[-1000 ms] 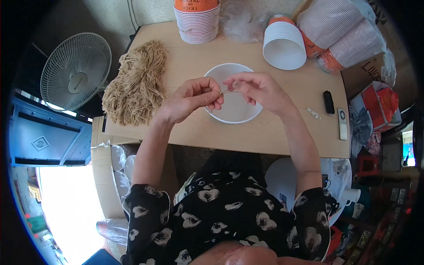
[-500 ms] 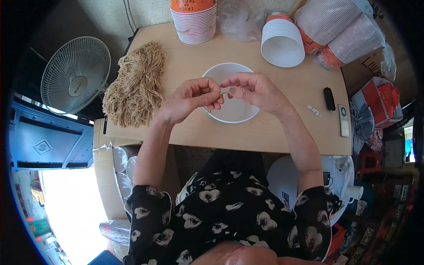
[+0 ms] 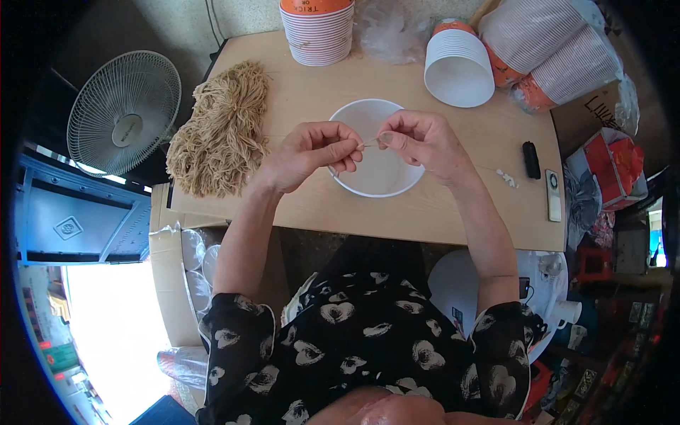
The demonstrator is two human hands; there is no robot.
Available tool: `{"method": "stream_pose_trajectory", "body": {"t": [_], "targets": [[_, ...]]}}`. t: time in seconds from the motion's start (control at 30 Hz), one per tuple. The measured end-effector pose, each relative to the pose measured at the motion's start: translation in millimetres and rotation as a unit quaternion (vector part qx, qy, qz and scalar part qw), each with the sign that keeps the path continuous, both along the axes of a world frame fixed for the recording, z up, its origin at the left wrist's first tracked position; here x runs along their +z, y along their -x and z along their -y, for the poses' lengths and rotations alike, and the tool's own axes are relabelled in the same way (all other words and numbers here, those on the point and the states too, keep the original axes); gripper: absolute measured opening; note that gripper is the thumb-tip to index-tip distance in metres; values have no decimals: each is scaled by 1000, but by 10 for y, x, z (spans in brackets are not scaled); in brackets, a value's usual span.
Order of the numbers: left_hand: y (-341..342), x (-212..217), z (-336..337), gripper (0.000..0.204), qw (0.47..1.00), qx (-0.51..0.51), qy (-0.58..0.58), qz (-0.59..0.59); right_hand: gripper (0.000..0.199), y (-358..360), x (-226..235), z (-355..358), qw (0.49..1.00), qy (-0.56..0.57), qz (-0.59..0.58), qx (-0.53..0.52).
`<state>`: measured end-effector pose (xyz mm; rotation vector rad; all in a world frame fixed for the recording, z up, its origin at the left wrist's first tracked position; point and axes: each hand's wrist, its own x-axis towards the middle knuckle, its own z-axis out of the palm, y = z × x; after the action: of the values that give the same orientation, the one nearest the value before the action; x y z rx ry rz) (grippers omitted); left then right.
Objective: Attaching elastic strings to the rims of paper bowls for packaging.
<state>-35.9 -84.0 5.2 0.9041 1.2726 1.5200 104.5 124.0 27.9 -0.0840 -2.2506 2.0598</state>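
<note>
A short piece of thin tan cord (image 3: 371, 142) stretches between my two hands, above the white paper bucket (image 3: 375, 190). My left hand (image 3: 320, 150) pinches one end between thumb and forefinger, its other fingers curled. My right hand (image 3: 418, 145) grips the other end in a thumb-and-finger pinch. Both hands hide parts of the bucket's rim. A heap of tan cords (image 3: 221, 127) lies on the table to the left of my left hand.
Stacked orange-and-white buckets (image 3: 319, 39) stand at the back; another stack (image 3: 459, 67) lies tipped. Bagged buckets (image 3: 549, 42) fill the back right. Small white bits (image 3: 507, 178), a black object (image 3: 530, 160) and a white remote-like device (image 3: 552, 195) lie right. A fan (image 3: 126, 117) stands left.
My hands have drawn slightly apart, my right hand shifting right, so a short length of cord shows between them. The whole view has shifted slightly.
</note>
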Motion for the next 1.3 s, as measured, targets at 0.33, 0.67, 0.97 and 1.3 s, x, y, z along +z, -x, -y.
{"method": "stream_pose_trajectory", "body": {"t": [0.33, 0.67, 0.97, 1.3], "targets": [[-35, 130, -33, 30, 998, -17, 61, -23, 11, 52, -67, 45, 996, -25, -81, -23], [6, 133, 17, 29, 994, -37, 74, -72, 12, 72, -8, 61, 997, -36, -62, -12], [-1, 73, 35, 26, 999, -16, 31, -33, 12, 140, -49, 28, 997, -40, -62, -26], [-26, 162, 37, 32, 997, -6, 80, 3, 12, 129, -20, 68, 997, -7, -80, 9]]}}
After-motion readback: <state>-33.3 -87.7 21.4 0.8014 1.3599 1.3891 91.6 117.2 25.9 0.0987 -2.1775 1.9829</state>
